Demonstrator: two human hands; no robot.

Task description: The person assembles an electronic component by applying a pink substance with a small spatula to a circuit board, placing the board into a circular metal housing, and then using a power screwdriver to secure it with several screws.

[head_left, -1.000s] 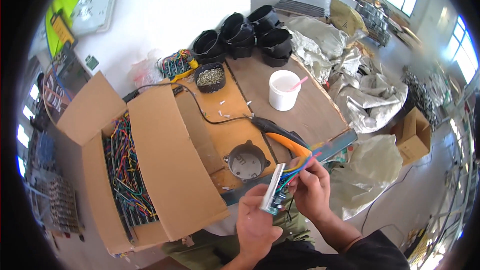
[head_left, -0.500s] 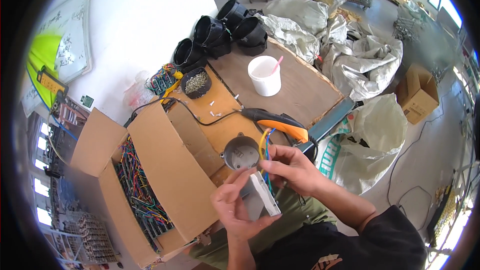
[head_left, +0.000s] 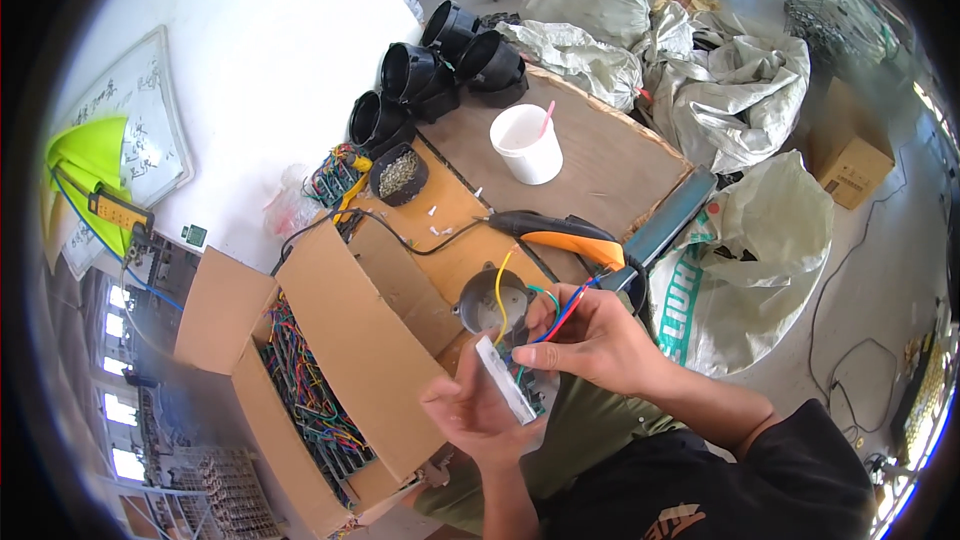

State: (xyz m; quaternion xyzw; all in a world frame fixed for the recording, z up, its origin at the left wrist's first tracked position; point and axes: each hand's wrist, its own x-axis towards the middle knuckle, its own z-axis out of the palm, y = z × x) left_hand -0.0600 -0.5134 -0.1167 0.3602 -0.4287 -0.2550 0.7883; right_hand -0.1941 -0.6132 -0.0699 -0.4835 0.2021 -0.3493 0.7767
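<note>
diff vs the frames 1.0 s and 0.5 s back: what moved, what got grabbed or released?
Nothing grabbed or released. The left hand still holds the small white board; the right hand still grips its coloured wires. Both hands sit closer over the grey round housing than a second ago. The cardboard box, white bucket and orange tool stayed put.

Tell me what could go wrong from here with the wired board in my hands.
1. The left hand holds the small white board only by its edge; it could slip or twist.
2. The right hand pinches the coloured wires close to the board, so a hard pull may strain their joints.
3. The yellow wire arcs over the round grey housing and might snag on its rim.
</note>
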